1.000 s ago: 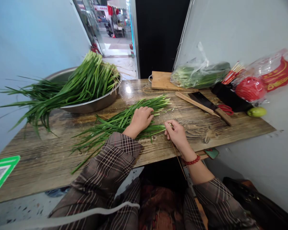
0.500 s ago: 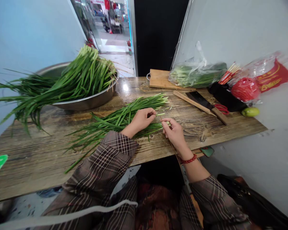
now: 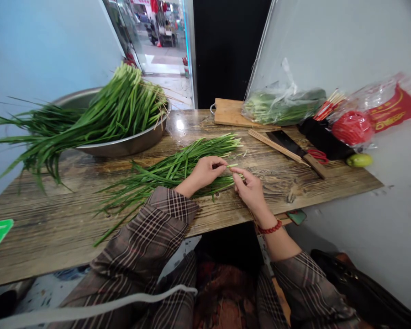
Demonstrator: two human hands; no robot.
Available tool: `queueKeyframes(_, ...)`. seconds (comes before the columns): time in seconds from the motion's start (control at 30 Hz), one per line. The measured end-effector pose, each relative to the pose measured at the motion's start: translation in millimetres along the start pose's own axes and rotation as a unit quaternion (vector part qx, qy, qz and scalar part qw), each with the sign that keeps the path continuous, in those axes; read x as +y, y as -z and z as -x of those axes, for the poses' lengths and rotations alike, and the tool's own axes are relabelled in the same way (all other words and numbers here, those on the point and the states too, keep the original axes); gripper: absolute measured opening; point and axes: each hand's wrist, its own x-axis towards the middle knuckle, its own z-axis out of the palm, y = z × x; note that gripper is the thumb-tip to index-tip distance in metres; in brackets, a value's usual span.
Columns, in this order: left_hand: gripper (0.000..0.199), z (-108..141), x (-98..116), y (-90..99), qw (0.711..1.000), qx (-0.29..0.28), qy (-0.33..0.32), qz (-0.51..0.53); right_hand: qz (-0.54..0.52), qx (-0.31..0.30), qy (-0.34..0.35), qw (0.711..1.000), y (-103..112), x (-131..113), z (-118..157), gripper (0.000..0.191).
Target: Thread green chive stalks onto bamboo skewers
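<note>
My left hand (image 3: 208, 172) pinches the pale stem end of a garlic chive (image 3: 233, 165) between thumb and fingertips. Close on its right, my right hand (image 3: 250, 188) is closed on a thin wooden skewer (image 3: 253, 217), whose tip meets the chive stem; whether it has gone through is too small to see. Below both hands, a loose pile of garlic chives (image 3: 178, 161) lies on the wooden table, pale ends to the right, partly hidden by my left hand.
A steel basin (image 3: 123, 149) heaped with garlic chives (image 3: 113, 107) stands at the back left. To the right lie a bundle of skewers (image 3: 277, 147), a cleaver (image 3: 288, 142), red scissors (image 3: 318, 156), a cutting board (image 3: 231, 112), bagged greens (image 3: 282, 107) and a green fruit (image 3: 359, 160).
My left hand has shifted slightly right, bringing the chive stem up to the skewer tip at my right hand. The view has moved a little; other things stay in place.
</note>
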Motion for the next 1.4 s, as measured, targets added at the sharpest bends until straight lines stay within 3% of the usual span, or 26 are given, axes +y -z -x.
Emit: queueKeyframes(1.4,0.018,0.6,-0.9,-0.8,0.999,0.035,-0.001,-0.002,0.002,0.006,0.024,1.0,1.3,1.1,-0.1,0.04)
